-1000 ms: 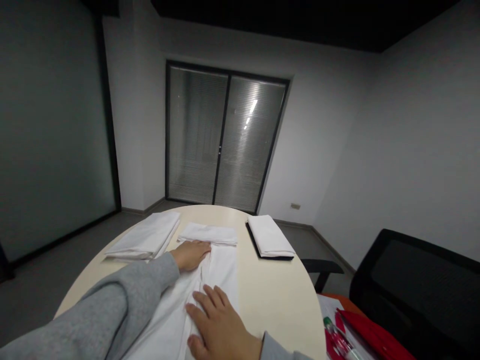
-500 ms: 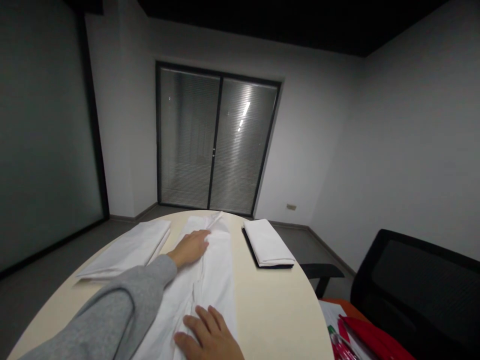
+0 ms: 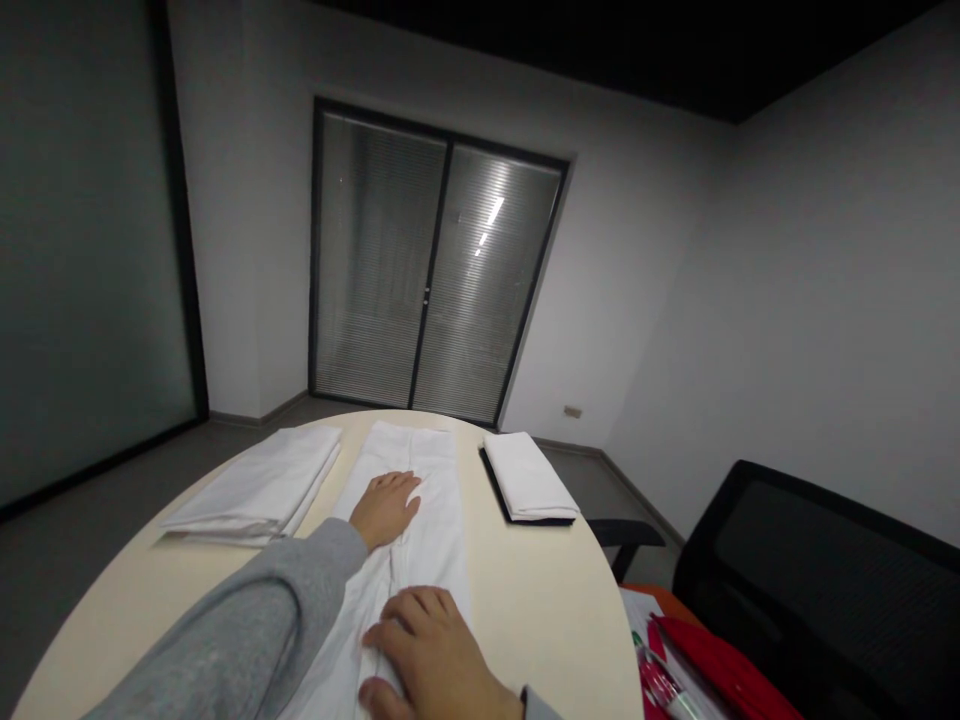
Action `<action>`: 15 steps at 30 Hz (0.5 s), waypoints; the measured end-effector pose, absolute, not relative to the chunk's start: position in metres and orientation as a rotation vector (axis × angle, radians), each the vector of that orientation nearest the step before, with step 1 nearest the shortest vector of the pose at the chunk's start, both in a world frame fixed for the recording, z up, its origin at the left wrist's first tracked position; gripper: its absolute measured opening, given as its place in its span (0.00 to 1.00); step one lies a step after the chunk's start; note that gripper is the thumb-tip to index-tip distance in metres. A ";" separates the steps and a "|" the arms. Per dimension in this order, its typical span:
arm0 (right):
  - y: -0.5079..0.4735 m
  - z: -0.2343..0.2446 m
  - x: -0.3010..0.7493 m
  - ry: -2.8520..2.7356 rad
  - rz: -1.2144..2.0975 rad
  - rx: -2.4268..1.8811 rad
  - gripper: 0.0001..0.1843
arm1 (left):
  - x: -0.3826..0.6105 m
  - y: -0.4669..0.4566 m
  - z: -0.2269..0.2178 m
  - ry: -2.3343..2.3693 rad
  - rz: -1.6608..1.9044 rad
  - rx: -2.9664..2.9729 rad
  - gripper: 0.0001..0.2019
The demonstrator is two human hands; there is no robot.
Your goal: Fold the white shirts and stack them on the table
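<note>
A long white cloth (image 3: 435, 530) runs down the middle of the round table, its two long edges folded inward to meet in an uneven seam. My left hand (image 3: 386, 508) lies flat on the far half of this cloth, fingers stretched out. Closer to me, my right hand (image 3: 439, 650) rests on the near half beside the seam, its fingers bent a little and apart. Neither hand grips anything. The cloth's near end is partly hidden under my grey left sleeve and runs out of view.
Folded white cloth (image 3: 259, 485) lies on the table's left side. At the right, a folded white cloth (image 3: 529, 478) sits on something black and flat. Beyond the cream table edge (image 3: 604, 610) stand a black chair (image 3: 817, 580) and red items (image 3: 720, 665).
The raised fold at the cloth's far end now lies flat. My left hand has flattened, and my right hand has slid slightly forward along the cloth. The view has shifted a little.
</note>
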State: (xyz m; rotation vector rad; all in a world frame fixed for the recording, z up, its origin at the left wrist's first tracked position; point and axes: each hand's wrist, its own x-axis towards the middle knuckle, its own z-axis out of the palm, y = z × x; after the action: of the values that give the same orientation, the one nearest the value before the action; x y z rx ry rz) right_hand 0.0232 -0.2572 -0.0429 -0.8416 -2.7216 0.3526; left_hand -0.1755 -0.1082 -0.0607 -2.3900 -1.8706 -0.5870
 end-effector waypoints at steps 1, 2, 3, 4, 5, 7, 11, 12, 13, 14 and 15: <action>-0.258 -0.040 0.022 -2.701 0.335 -0.883 0.21 | -0.174 -0.111 -0.059 -1.879 -0.622 -2.347 0.22; -0.259 -0.037 0.021 -2.675 0.321 -0.928 0.19 | -0.173 -0.115 -0.056 -1.904 -0.657 -2.294 0.22; -0.260 -0.035 0.020 -2.645 0.312 -0.975 0.16 | -0.173 -0.118 -0.053 -1.946 -0.685 -2.244 0.23; -0.261 -0.034 0.019 -2.615 0.314 -1.020 0.13 | -0.173 -0.121 -0.049 -1.998 -0.699 -2.210 0.23; -0.263 -0.033 0.018 -2.580 0.327 -1.058 0.11 | -0.175 -0.123 -0.046 -2.054 -0.696 -2.196 0.23; -0.266 -0.033 0.018 -2.491 0.381 -1.115 0.09 | -0.180 -0.126 -0.040 -2.143 -0.657 -2.227 0.23; -0.266 -0.036 0.020 -2.335 0.390 -1.209 0.09 | -0.192 -0.126 -0.037 -2.235 -0.567 -2.307 0.23; -0.265 -0.036 0.021 -2.327 0.354 -1.242 0.08 | -0.194 -0.126 -0.038 -2.253 -0.552 -2.315 0.24; -0.264 -0.037 0.021 -2.329 0.313 -1.270 0.07 | -0.195 -0.126 -0.039 -2.266 -0.541 -2.317 0.25; -0.262 -0.037 0.021 -2.336 0.275 -1.286 0.06 | -0.194 -0.126 -0.039 -2.274 -0.536 -2.315 0.25; -0.260 -0.037 0.021 -2.340 0.245 -1.294 0.05 | -0.193 -0.127 -0.039 -2.282 -0.534 -2.311 0.25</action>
State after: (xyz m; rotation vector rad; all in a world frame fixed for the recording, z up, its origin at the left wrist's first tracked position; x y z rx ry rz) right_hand 0.0213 -0.2604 -0.0372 -1.2944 -2.3397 0.2447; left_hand -0.1933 -0.1268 -0.0390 -2.3111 -2.2817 -0.5339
